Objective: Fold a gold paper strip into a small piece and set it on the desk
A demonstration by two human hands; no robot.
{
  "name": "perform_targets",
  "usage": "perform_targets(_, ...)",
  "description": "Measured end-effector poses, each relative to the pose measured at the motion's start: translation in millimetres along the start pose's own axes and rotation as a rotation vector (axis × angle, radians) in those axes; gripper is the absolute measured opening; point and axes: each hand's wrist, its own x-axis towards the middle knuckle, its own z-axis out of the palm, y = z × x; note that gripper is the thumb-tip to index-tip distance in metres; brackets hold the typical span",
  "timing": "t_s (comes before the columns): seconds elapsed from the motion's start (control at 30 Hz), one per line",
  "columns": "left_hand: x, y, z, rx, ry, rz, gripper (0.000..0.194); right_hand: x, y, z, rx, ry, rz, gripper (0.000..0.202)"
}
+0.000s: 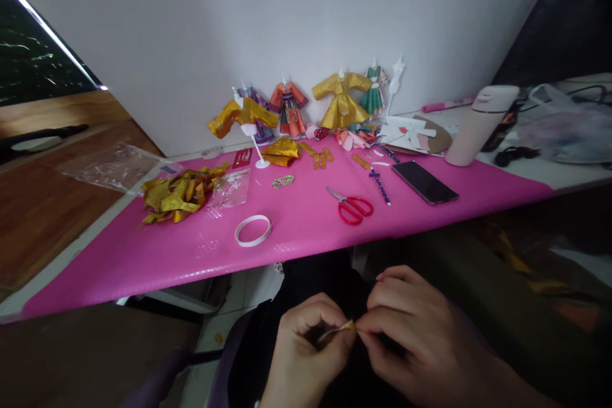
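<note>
Over my lap, in front of the table edge, my left hand [310, 344] pinches a small yellow fabric strip [348, 326] with a pale edge between thumb and forefinger. My right hand [414, 328] is closed at the strip's right end, thumb and fingertips pressed together there. Most of the strip is hidden inside the left hand. Red-handled scissors [352, 205] lie on the pink table cover [296, 223], beyond both hands. Left of them is a white tape ring [253, 231].
Doll stands carry small robes, including a yellow dress [342, 99], along the wall. Yellow fabric scraps [182, 194] are heaped at left. A dark phone [424, 182], a purple pen [380, 187] and a pale bottle [480, 124] occupy the right side.
</note>
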Motion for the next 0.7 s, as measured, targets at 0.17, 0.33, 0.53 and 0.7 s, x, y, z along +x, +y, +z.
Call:
perform_targets(0.17,0.1,0.2,-0.8,-0.006,-0.025,-0.008,0.013,2.0,0.8,-0.3,0.045,0.001,0.024,0.021)
perform_targets(0.33,-0.3,2.1,-1.3,-0.016,-0.029,-0.013,0.013,1.4,1.8,-2.5,0.090,-0.014,0.044,0.020)
perform_targets(0.53,0.7,2.3,-1.0,-0.007,-0.022,-0.010,0.012,0.3,2.0,-2.5,0.092,-0.022,0.038,0.020)
perform_targets(0.7,0.1,2.3,0.5,-0.004,-0.035,-0.018,0.012,-1.1,3.6,-1.6,0.070,-0.017,0.061,0.020)
